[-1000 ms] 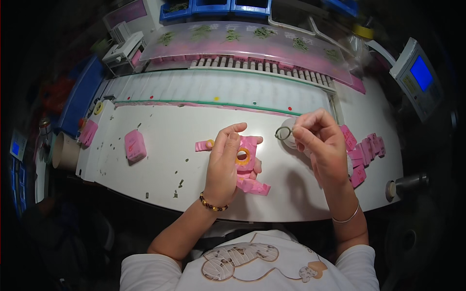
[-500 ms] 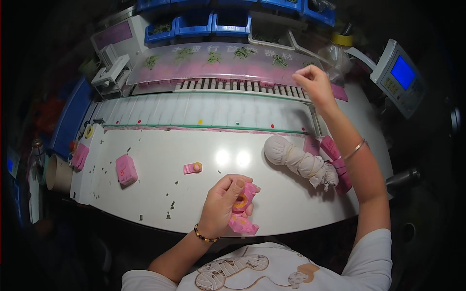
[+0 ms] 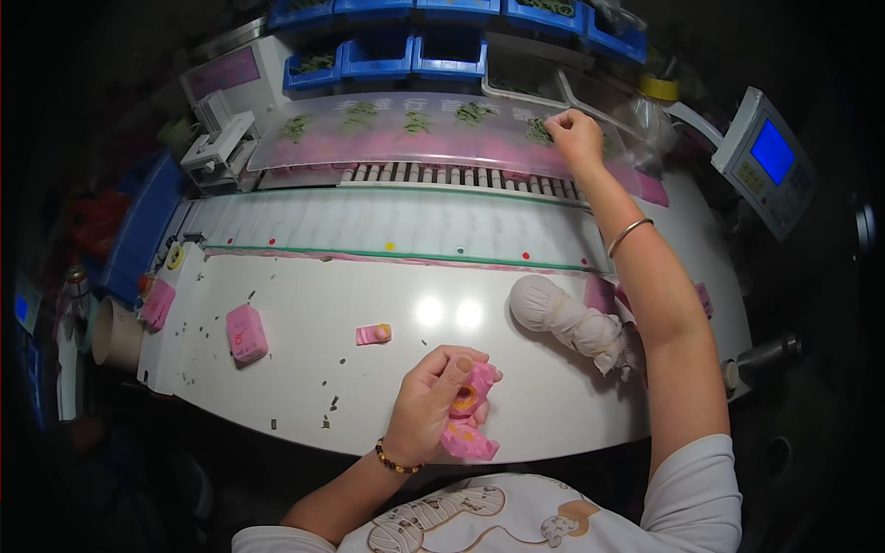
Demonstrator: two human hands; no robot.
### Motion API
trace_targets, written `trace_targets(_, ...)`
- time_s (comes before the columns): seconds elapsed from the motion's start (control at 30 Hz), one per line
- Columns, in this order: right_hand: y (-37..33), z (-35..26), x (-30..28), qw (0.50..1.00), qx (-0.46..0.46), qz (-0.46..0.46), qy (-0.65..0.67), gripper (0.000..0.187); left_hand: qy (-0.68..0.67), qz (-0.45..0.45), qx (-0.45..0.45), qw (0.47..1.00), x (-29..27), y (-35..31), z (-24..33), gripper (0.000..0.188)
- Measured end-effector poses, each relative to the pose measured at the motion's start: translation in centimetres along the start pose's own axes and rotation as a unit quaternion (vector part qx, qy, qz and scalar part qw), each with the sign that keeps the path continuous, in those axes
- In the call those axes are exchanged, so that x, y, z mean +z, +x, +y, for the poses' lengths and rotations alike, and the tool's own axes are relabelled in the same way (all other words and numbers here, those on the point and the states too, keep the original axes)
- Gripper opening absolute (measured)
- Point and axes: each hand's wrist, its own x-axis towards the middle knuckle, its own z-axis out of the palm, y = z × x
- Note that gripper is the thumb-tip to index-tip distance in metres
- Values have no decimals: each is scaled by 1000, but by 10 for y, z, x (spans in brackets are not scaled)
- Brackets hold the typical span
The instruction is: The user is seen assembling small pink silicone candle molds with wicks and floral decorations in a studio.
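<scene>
Right hand (image 3: 576, 140) has moved to a green pile (image 3: 538, 131)

Its fingertips are bunched above the smooth translucent sheet (image 3: 442, 143); whether they grip anything cannot be told. The left hand (image 3: 419, 405), over the near edge of the counter (image 3: 304, 304), grips a pink mould (image 3: 470, 441), glossy and rubbery-looking, with a yellow-rimmed round opening. A rounded pink block (image 3: 247, 333) and a wrinkled pale cloth bundle (image 3: 572, 323) lie beyond.

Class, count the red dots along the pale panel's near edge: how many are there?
4. First dot, far left; second dot, just right of it; third dot, right of centre; fourth dot, near the right end. The right arm may hide others.
</scene>
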Motion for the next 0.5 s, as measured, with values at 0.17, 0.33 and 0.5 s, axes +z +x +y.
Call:
trace_targets(0.17, -4, 10, -21, 995, -19, 20, 100, 19, 12, -7, 7, 1000, 5, 4, 5, 39)
trace_targets(0.33, -70, -25, -82, 973, -65, -57, 215, 18, 53, 31, 51, 997, 1, 13, 18, 47)
trace_targets(0.5, -169, -41, -142, 927, -181, -328, 20, 50, 76, 99, 78, 989, -2, 23, 30, 60)
